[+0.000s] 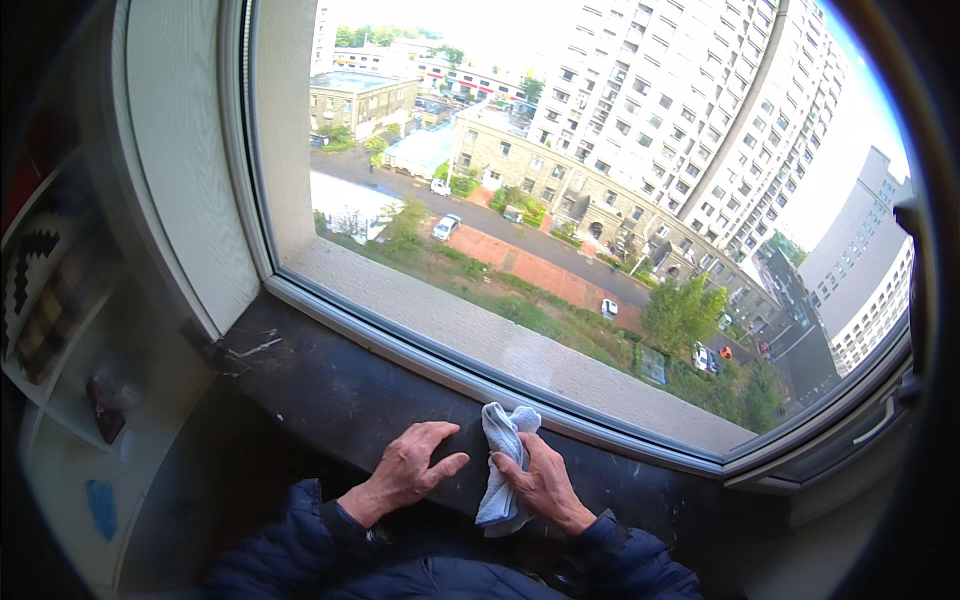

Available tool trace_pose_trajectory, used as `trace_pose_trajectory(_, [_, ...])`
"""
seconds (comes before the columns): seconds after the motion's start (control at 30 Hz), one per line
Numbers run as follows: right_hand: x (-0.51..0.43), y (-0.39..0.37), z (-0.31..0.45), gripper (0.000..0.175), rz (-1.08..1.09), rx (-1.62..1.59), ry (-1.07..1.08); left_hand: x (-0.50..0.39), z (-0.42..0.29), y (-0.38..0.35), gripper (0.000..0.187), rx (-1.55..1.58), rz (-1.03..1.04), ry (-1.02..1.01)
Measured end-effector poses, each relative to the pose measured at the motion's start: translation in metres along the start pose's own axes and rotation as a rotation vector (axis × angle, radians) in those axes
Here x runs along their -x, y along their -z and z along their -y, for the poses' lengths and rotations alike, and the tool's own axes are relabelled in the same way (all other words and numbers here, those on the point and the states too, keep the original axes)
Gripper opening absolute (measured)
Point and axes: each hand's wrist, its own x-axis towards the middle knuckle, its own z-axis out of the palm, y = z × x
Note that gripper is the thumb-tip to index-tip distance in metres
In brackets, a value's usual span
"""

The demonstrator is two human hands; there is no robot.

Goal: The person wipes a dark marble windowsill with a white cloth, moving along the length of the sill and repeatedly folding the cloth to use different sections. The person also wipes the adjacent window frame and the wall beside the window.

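A folded white-and-blue cloth (501,480) is gripped by my right hand (545,480), with the thumb lying across its front. One end of the cloth reaches toward the window frame; the other hangs by the near edge of the dark windowsill (352,401). To the left of the cloth, my left hand (411,466) hovers over or rests on the sill; I cannot tell which. Its thumb and fingers are apart and nothing is in it. Scratches and pale marks show on the sill's dark surface.
The window frame (390,360) runs along the sill's far side, with a window handle (876,421) at right. A white wooden panel (176,150) borders the window on the left. White shelves (56,397) stand at far left, holding several items, including a blue object (102,510).
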Motion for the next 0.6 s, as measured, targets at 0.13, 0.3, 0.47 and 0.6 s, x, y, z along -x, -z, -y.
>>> trace_pose_trajectory(0.13, [0.025, 0.017, -0.012, 0.041, -0.056, -0.299, -0.002, -0.005, -0.015, -0.01, 0.096, -0.095, 0.093, 0.044])
trace_pose_trajectory(0.3, [0.086, 0.046, -0.067, 0.025, -0.499, 0.213, -0.001, -0.017, -0.041, -0.039, 0.091, -0.242, 0.131, -0.191])
trace_pose_trajectory(0.47, [0.107, 0.029, -0.098, 0.027, -0.47, 0.611, 0.17, -0.024, -0.05, -0.058, 0.049, -0.497, 0.272, -0.345])
trace_pose_trajectory(0.6, [0.106, 0.028, -0.102, 0.025, -0.497, 0.545, 0.155, -0.032, -0.03, -0.045, 0.02, -0.406, 0.215, -0.343])
